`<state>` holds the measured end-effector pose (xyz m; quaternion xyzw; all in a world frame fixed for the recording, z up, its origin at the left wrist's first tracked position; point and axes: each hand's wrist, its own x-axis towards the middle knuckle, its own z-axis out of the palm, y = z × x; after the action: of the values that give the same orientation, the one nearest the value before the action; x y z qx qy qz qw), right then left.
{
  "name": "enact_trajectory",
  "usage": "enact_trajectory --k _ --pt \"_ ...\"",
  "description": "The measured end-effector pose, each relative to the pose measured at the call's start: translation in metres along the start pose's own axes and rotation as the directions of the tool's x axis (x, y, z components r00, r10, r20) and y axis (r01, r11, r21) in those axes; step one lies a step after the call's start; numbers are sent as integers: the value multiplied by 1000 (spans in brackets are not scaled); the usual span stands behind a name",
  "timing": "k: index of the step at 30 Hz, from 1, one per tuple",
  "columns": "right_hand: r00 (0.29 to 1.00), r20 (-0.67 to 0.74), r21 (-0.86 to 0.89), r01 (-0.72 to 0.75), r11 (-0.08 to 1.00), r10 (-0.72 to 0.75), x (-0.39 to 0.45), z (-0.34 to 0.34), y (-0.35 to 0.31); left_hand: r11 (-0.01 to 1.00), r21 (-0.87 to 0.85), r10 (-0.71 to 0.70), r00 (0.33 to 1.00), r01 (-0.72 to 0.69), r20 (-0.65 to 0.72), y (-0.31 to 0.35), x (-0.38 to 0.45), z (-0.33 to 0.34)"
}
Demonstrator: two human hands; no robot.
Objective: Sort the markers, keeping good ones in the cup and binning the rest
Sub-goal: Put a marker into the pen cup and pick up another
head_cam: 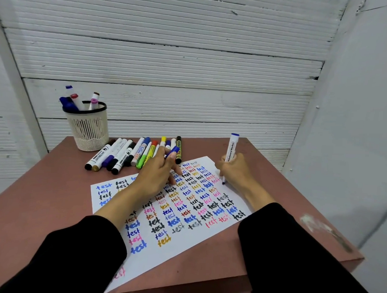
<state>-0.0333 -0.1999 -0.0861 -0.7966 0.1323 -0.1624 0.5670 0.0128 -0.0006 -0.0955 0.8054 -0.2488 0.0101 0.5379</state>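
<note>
Right now I am gripping a blue whiteboard marker in my right hand, fingers curled round its barrel, holding it nearly upright with its tip touching the sheet of paper near the sheet's 2 o'clock corner. My left hand is resting on the paper toward 12 o'clock, pinching the marker's blue cap between thumb and fingers while the other fingers are pressing the sheet down. The paper is lying on the reddish-brown table, covered with rows of the word "test" in blue, black, pink, red and yellow ink. Just beyond my left hand, at 11 to 12 o'clock, a row of capped markers is lying side by side on the table. At 10 o'clock the white mesh cup is standing upright near the table's far edge, holding several markers sticking out of its rim.
</note>
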Motion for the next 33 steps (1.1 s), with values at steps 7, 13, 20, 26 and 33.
enact_trajectory --k 7,13,20,26,33 --pt "998 -57 29 -5 1000 6 -4 1 -5 1000 2 1 1000 -1 6 -2 1 0" --pt "999 -39 29 -2 1000 3 -5 0 -5 1000 10 -5 1000 5 6 -2 0 0" --pt "982 -187 272 42 961 10 1 -2 -6 1000 5 21 1000 -21 -19 1 -1 -1" --pt "982 -149 460 -31 887 112 1 -8 -12 991 96 105 991 -96 -85 2 -1 -4" --pt "993 110 413 -79 907 36 -5 10 -16 983 107 162 978 -149 -129 2 1 -6"
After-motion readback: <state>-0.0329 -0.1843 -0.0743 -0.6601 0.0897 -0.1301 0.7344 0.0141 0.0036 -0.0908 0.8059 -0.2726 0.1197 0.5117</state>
